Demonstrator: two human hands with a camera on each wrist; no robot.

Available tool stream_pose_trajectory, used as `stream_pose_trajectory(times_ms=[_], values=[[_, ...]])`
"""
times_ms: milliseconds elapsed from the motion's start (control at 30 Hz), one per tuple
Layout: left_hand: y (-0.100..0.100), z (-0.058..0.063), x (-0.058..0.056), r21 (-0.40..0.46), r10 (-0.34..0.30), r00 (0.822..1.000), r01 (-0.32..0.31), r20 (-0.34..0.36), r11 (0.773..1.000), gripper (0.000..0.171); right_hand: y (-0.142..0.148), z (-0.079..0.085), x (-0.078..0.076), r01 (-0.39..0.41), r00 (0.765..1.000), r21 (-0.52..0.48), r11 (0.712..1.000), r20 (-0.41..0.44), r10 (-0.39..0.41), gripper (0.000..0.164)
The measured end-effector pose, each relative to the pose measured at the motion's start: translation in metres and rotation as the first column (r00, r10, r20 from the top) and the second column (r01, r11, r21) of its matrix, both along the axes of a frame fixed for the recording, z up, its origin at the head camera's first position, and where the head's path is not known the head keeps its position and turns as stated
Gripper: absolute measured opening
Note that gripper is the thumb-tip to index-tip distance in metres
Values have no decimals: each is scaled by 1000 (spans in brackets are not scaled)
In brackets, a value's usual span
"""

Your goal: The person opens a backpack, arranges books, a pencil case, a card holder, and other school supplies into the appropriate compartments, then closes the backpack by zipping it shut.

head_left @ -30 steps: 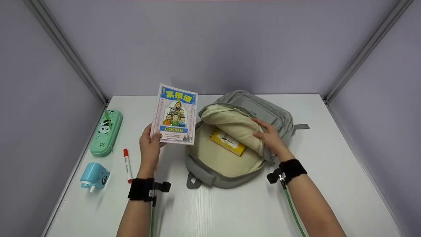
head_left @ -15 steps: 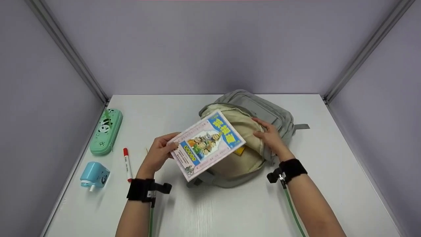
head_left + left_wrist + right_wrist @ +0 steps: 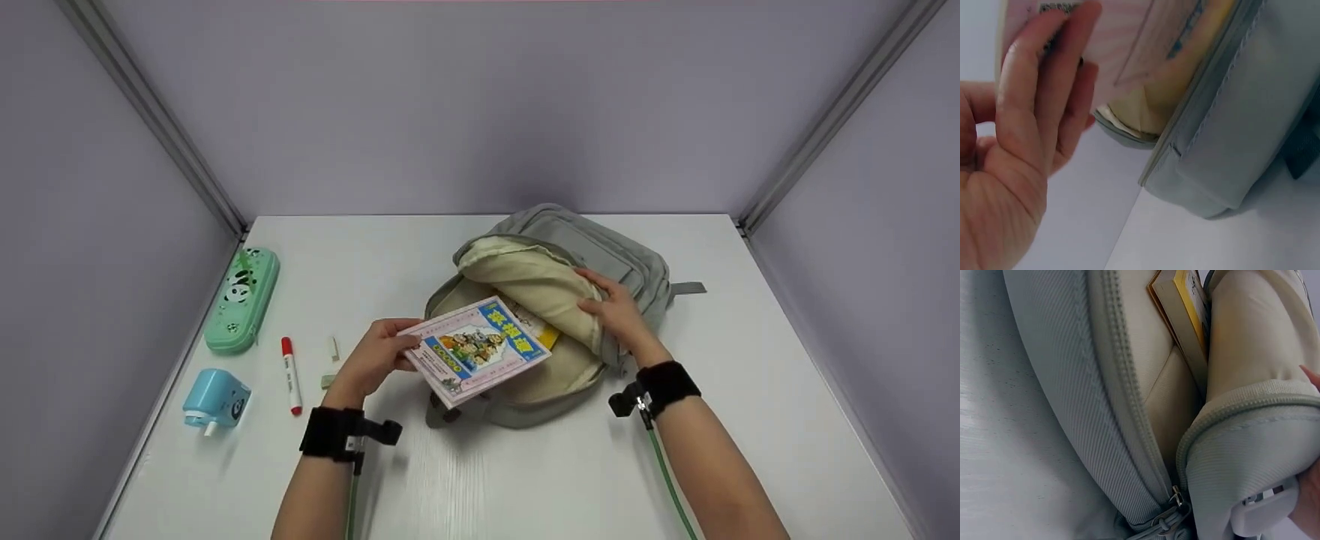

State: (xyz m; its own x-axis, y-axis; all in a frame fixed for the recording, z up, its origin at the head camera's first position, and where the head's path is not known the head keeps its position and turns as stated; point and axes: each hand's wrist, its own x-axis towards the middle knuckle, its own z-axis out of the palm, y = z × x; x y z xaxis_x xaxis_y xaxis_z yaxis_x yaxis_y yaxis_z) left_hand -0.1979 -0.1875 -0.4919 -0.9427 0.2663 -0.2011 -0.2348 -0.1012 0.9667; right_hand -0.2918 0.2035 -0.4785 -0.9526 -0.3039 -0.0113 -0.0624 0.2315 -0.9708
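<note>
My left hand [image 3: 373,357] pinches the lower left corner of a pink-bordered book [image 3: 474,348], thumb on the cover and fingers beneath, as the left wrist view shows from below. The book slants over the mouth of a grey backpack [image 3: 517,414], its blue title end toward the opening. With my right hand [image 3: 616,315] I grip the backpack's unzipped flap [image 3: 536,281], folding its cream lining back. Inside lies a yellow book [image 3: 1189,312], partly covered by the pink one in the head view. The right wrist view shows the zipper [image 3: 1120,343] along the opening.
At the left of the white table lie a green panda pencil case [image 3: 241,300], a light blue panda-print item [image 3: 216,399] and a red-capped marker [image 3: 292,375]. Two small pale pieces, one a greenish block [image 3: 328,381], lie beside my left wrist. Grey panels enclose the table.
My left hand has brought the book from upright at the left, turned it clockwise and lowered it over the backpack's opening. My right hand stays on the flap.
</note>
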Motion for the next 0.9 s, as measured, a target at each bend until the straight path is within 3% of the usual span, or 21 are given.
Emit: stream_pose_trajectory(times_ms=[233,600,767,900], values=[[14,-6,-6,-1,136,988,-137,69,991,37,1,-1,0,-11,1000,-8,1000,1,11,57],[45,-9,-9,-106,197,980,-191,43,976,38,2,-9,-3,2,1000,3,1000,-6,-2,56],[52,-8,-10,-231,218,976,-211,6,950,40,6,-27,-11,16,1000,-7,1000,-7,-16,56],[59,-9,-12,-282,238,971,-236,-26,930,37,6,-30,-13,45,998,-1,999,-40,-45,55]])
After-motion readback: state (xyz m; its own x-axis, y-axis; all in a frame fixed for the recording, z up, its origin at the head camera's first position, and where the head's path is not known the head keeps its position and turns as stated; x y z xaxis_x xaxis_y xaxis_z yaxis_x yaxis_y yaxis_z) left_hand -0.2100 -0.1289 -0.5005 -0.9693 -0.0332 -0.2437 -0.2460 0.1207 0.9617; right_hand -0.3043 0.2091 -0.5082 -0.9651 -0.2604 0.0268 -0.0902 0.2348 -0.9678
